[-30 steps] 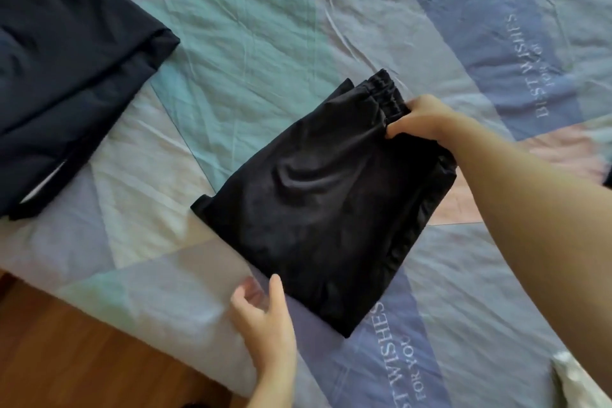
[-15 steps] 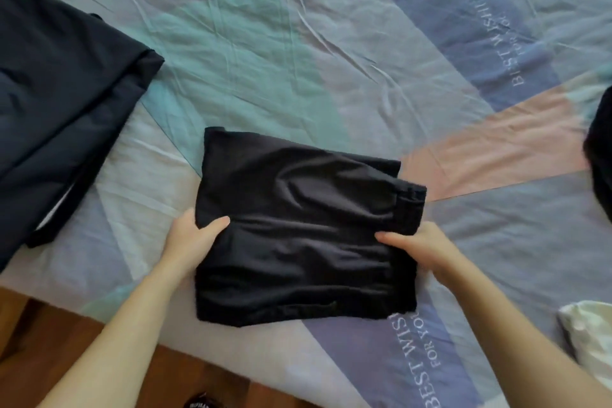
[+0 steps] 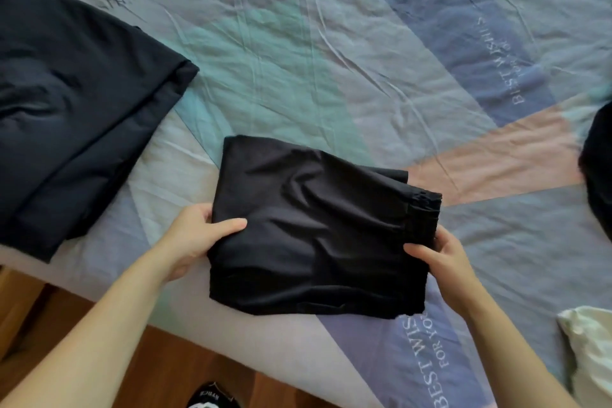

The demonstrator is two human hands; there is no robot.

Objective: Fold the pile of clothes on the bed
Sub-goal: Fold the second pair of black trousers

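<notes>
The folded black shorts (image 3: 318,228) lie at the centre of the frame on the bed (image 3: 347,53), near its lower edge. The garment is reduced to a compact rectangle, elastic waistband at its right end.

Hand state: the left hand (image 3: 195,235) grips the left edge, thumb on top and fingers beneath. The right hand (image 3: 440,252) pinches the right edge just below the waistband. Both hands are clamped on the shorts, one at each end.

Progress: this item appears fully folded and is judged ready for placing. A larger folded dark garment (image 3: 76,116) lies at the upper left, well apart, probably finished.

Remaining: a dark garment (image 3: 599,169) at the right edge and a white garment (image 3: 589,348) at the lower right, both cut off by the frame, appear unfolded.
</notes>
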